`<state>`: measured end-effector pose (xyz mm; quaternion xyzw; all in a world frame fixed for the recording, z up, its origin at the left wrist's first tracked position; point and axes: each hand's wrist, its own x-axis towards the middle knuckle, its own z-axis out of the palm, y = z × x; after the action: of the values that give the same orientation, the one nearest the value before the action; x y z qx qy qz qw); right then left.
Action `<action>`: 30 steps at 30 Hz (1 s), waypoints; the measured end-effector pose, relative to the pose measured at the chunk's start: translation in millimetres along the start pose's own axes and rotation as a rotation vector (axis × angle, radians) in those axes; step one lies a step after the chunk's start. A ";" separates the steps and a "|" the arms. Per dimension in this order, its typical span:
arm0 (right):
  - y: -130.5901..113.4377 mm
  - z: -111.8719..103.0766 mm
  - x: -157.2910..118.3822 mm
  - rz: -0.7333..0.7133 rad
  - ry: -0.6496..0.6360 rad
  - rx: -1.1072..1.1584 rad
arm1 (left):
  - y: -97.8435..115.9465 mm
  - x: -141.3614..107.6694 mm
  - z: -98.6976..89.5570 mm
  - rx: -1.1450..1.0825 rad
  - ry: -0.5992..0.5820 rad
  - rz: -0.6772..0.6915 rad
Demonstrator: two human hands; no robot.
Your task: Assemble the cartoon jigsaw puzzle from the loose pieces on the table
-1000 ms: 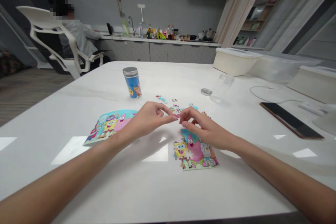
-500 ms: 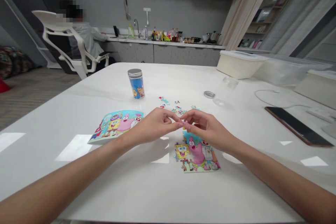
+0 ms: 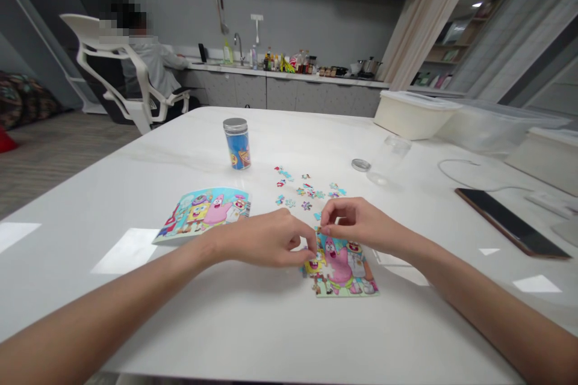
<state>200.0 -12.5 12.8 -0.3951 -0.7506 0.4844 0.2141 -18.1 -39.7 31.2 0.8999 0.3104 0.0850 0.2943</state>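
A partly assembled cartoon jigsaw [image 3: 341, 267] lies flat on the white table [image 3: 253, 325]. My left hand [image 3: 280, 237] rests at its left side, thumb and forefinger bent down onto the yellow character. At the jigsaw's top edge, my right hand [image 3: 356, 222] has its fingers pinched; whatever is between them is too small to make out. Several loose puzzle pieces [image 3: 306, 206] are scattered beyond the hands. To the left lies a picture sheet [image 3: 212, 207] with the same cartoon figures, its right part just beyond my left wrist.
A blue jar with a metal lid [image 3: 237, 147] stands beyond the sheet. A clear jar [image 3: 391, 153] and a loose lid [image 3: 360, 165] lie back right. A phone [image 3: 510, 222], a cable and storage boxes [image 3: 413, 115] are at the right. A person sits in a white chair [image 3: 142, 93].
My hands have parted from their shared pinch above the jigsaw. The left came down onto its left side, the right onto its top edge, and more loose pieces show.
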 end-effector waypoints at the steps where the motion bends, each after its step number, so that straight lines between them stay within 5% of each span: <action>1: 1.3 -0.4 0.2 0.009 -0.040 0.002 | 0.5 -0.3 0.3 0.013 -0.022 0.014; 12: 3.6 -3.3 -2.5 0.055 -0.214 -0.001 | -3.7 -1.8 2.9 0.099 -0.157 0.099; 30: -6.7 -5.7 -11.4 0.060 -0.372 -0.238 | -1.0 0.2 3.6 0.037 -0.174 0.079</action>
<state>208.3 -19.9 22.0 -0.3436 -0.8170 0.4631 0.0092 -17.2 -40.7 27.7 0.9207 0.2494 0.0124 0.2999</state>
